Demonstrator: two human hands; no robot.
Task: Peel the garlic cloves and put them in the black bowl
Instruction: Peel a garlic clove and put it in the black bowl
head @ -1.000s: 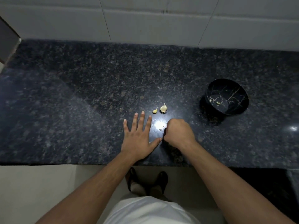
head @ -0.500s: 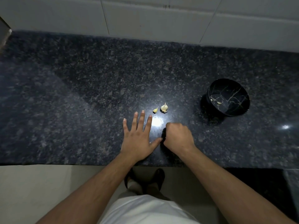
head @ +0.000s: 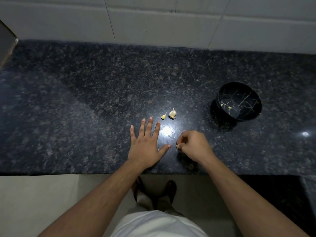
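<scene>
A dark speckled stone surface [head: 85,108] runs across the view, with pale wall tiles [head: 153,23] behind it. Left of centre the left hand [head: 145,146] lies flat on the surface, palm down, fingers straight and spread, thumb pointing right; its grip is apart and holds nothing. Just beyond its fingertips lie a small loose garlic clove [head: 163,116] and, just to the right of it, a larger garlic piece [head: 172,113] with its papery tip pointing away from the person. The two are near each other but apart. A bright glare spot sits on the stone between them and the hands. Right of the left thumb, the right hand [head: 193,145] is curled, its fingertips and thumb pinched together on a small garlic clove in skin [head: 177,147], low over the surface near the front edge; whether it touches the stone cannot be told. Well to the right and farther back stands the black bowl [head: 239,101], veined with gold lines, with two small pale peeled pieces [head: 230,107] in its bottom
</scene>
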